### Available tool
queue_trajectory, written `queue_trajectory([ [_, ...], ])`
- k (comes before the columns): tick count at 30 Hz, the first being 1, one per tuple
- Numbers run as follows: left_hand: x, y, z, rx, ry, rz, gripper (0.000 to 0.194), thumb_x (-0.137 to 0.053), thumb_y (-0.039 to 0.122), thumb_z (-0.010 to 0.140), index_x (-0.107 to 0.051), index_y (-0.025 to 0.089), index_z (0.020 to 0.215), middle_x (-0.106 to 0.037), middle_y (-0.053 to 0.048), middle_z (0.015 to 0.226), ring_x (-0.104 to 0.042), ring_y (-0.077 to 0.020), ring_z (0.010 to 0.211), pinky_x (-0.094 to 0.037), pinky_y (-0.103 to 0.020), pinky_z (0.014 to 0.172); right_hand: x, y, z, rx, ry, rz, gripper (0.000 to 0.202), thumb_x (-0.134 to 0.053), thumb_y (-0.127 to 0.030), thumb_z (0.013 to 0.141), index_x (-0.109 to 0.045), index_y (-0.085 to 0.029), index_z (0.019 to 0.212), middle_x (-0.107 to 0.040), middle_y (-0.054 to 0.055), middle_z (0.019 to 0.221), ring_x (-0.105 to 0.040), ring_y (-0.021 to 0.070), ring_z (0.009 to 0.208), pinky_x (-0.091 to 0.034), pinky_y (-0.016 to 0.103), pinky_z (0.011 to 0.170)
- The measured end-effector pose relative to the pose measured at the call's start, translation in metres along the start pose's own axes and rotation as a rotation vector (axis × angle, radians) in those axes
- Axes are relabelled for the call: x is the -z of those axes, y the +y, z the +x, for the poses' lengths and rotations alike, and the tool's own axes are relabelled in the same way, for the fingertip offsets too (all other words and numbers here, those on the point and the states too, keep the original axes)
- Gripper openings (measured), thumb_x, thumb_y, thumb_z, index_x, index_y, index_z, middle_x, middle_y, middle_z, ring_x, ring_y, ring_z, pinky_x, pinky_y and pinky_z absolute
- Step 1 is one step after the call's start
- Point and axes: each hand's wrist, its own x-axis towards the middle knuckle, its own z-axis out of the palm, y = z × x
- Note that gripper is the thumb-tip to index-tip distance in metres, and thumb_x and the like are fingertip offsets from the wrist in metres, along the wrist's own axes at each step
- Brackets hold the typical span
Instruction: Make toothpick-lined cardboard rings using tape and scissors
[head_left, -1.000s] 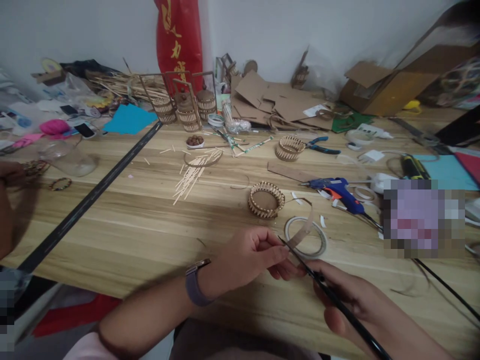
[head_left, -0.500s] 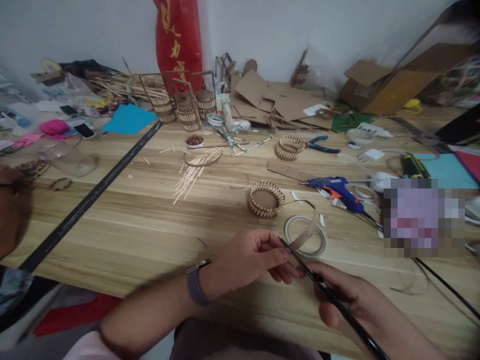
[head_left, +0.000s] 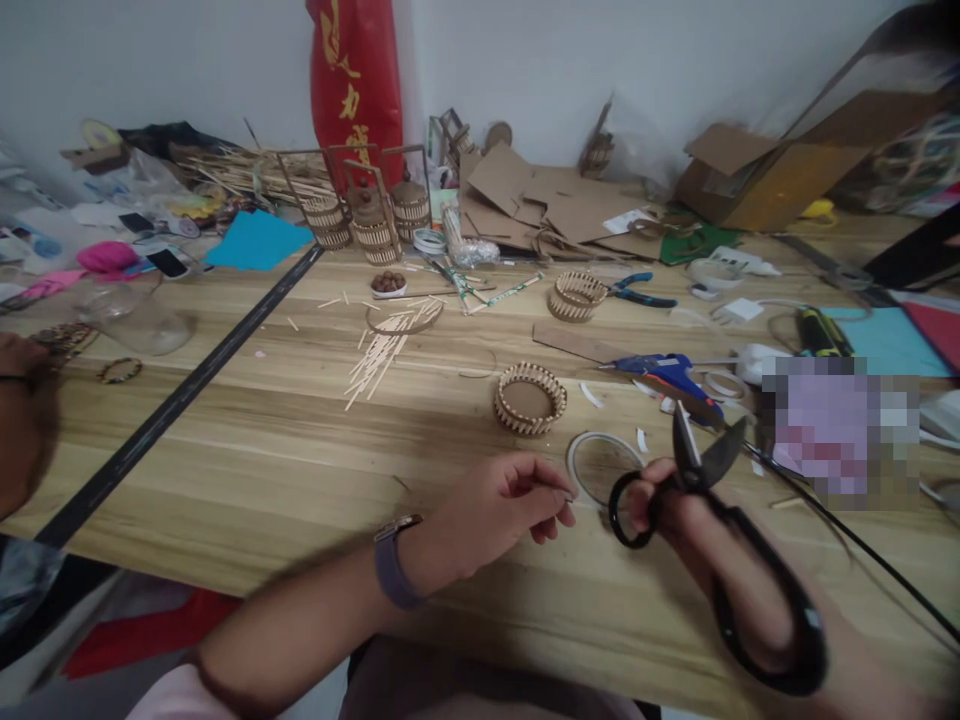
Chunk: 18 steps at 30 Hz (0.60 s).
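Note:
My left hand [head_left: 517,500], with a watch on its wrist, hovers over the front of the wooden table, thumb and fingers pinched together. A tiny dark bit shows at its fingertips, too small to name. My right hand [head_left: 694,535] grips black-handled scissors [head_left: 721,458], their blades spread apart and pointing up, away from the left hand. Between and behind the hands lies a white roll of tape [head_left: 574,465], partly covered by the right hand. Farther back sits a small round basket [head_left: 531,430] of short sticks with a brown base.
A blue glue gun [head_left: 667,370] lies at right, its black cable running to the front. Behind are another stick ring [head_left: 576,300], pliers [head_left: 641,290], loose sticks [head_left: 379,360] and finished lantern-like baskets [head_left: 375,235]. Another person's arm [head_left: 26,420] rests at left.
The scissors have come away from the left hand, swung upward to the right and opened. The brown strip at the left fingers is gone from there. The left hand has barely moved.

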Motion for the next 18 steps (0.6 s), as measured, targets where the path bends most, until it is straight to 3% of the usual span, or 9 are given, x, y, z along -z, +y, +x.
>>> queue_trajectory([
  [2, 0.001, 0.0, 0.001, -0.039, 0.024, 0.073, 0.02, -0.066, 0.032, 0.077, -0.064, 0.014, 0.086, -0.058, 0.003, 0.066, -0.051, -0.0083, 0.057, -0.039, -0.023, 0.057, -0.007, -0.005, -0.001, 0.051, -0.032, -0.225, 0.033, -0.065, -0.057, 0.08, -0.059, -0.024, 0.084, -0.063, 0.003, 0.073, -0.062, 0.0189, 0.067, -0.055, 0.03, 0.063],
  [5, 0.004, 0.0, 0.001, -0.085, 0.044, 0.117, 0.02, -0.065, 0.031, 0.08, -0.065, 0.014, 0.09, -0.056, 0.003, 0.066, -0.051, -0.0089, 0.059, -0.041, -0.024, 0.059, -0.02, -0.009, 0.003, 0.169, -0.051, -0.29, 0.02, -0.065, -0.042, 0.08, -0.057, -0.024, 0.086, -0.063, 0.002, 0.076, -0.063, 0.0173, 0.065, -0.054, 0.028, 0.06],
  [9, 0.005, -0.001, 0.003, -0.108, 0.057, 0.049, 0.028, -0.069, 0.026, 0.077, -0.06, 0.015, 0.101, -0.059, 0.002, 0.076, -0.055, -0.0089, 0.061, -0.043, -0.024, 0.059, -0.033, -0.003, 0.015, 0.297, -0.045, -0.342, 0.014, -0.061, -0.033, 0.082, -0.055, -0.024, 0.091, -0.062, 0.0, 0.077, -0.061, 0.0158, 0.064, -0.052, 0.027, 0.059],
  [13, 0.007, -0.002, 0.004, -0.164, 0.093, 0.002, 0.03, -0.07, 0.021, 0.077, -0.058, 0.015, 0.105, -0.058, 0.002, 0.075, -0.055, -0.0084, 0.062, -0.043, -0.022, 0.058, -0.036, 0.0, 0.025, 0.321, -0.072, -0.376, 0.019, -0.062, -0.028, 0.081, -0.055, -0.025, 0.099, -0.061, -0.002, 0.072, -0.061, 0.0161, 0.061, -0.051, 0.027, 0.057],
  [18, 0.006, 0.003, 0.005, -0.219, 0.181, -0.192, 0.04, -0.08, 0.028, 0.069, -0.058, 0.015, 0.1, -0.06, 0.002, 0.078, -0.057, -0.0097, 0.065, -0.047, -0.025, 0.063, -0.043, -0.009, 0.033, 0.328, -0.138, -0.284, 0.013, -0.059, -0.023, 0.08, -0.055, -0.025, 0.092, -0.061, -0.004, 0.07, -0.06, 0.0137, 0.059, -0.048, 0.024, 0.054],
])
